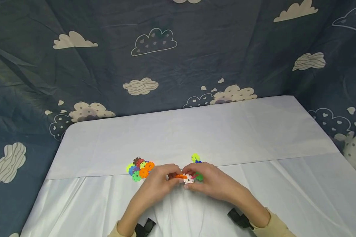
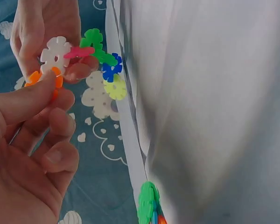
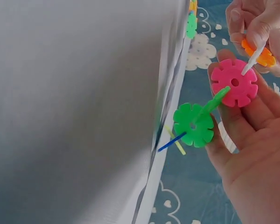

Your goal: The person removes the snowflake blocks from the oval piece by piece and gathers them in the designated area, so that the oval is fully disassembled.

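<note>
My left hand (image 1: 163, 181) pinches an orange notched plastic disc (image 3: 267, 57) between thumb and fingers. The disc meets a white disc (image 2: 55, 49); whether their slots are locked together I cannot tell. From the white disc a chain runs on through a pink disc (image 3: 246, 86), two green discs (image 3: 183, 116), a blue disc (image 2: 108, 72) and a yellow disc (image 2: 115, 88). My right hand (image 1: 215, 182) holds this chain near the white and pink discs, its fingers behind the pink one in the right wrist view. Both hands are close together above the table.
A pile of loose coloured discs (image 1: 143, 173) lies on the white-covered table (image 1: 255, 131), left of my hands. Black wrist devices (image 1: 238, 218) show near both sleeves. A dark cloud-patterned cloth (image 1: 195, 59) hangs behind the table and at its sides.
</note>
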Tool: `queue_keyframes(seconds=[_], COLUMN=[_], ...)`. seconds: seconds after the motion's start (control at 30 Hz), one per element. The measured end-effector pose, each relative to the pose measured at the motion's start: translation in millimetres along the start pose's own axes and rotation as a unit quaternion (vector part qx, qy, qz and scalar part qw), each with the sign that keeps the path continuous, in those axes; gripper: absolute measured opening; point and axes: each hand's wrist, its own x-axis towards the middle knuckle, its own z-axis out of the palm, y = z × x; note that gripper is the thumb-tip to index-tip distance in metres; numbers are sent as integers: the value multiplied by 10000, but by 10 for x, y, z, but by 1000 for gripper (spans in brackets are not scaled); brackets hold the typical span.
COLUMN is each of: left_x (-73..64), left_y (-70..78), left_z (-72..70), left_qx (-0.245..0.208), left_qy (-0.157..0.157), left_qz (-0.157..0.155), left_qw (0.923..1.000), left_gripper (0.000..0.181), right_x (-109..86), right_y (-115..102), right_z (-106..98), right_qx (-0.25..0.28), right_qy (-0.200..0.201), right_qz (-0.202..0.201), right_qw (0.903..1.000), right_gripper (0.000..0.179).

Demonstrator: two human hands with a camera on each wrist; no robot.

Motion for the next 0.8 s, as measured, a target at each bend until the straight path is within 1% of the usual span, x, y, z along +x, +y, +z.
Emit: queue_keyframes(seconds=[0.07,0.17,0.27,0.33,0.43,0.5,0.53,0.6,0.67,0.73,0.8], left_x=[4,5,3,1,-2,-3,-5,-8,-14,-16,-15], left_y=[-11,-24,-31,-36,-47,-60,-67,-80,-90,-96,-96], left_z=[-14,-27,-42,-56,-70,-73,-72,-70,-74,-78,-81], left_qx=[-19,2,71,149,222,202,159,-15,-272,-511,-732], left_qy=[10,-20,-170,-379,-813,-1048,-1129,-1199,-1205,-1180,-1141], left_qz=[-45,-104,-215,-331,-501,-542,-553,-525,-475,-415,-355], left_qw=[10000,9999,9996,9986,9952,9928,9919,9914,9912,9908,9901], left_gripper=[15,15,14,11,5,5,5,4,5,10,16], right_x=[5,3,-12,-21,-16,-12,-12,-16,-19,-13,-12], right_y=[6,10,7,1,-5,-6,-6,-4,-2,2,2], right_z=[-3,-12,-23,-32,-43,-49,-51,-52,-49,-44,-41], right_qx=[-221,-402,-454,-441,-331,-257,-227,-212,-252,-288,-286], right_qy=[-66,-43,24,16,-95,-164,-194,-200,-153,-104,-80], right_qz=[-102,-288,-419,-442,-439,-394,-375,-375,-423,-547,-556], right_qw=[9997,9988,9981,9980,9984,9988,9988,9989,9987,9980,9980], right_gripper=[35,33,31,31,28,28,27,28,33,36,37])
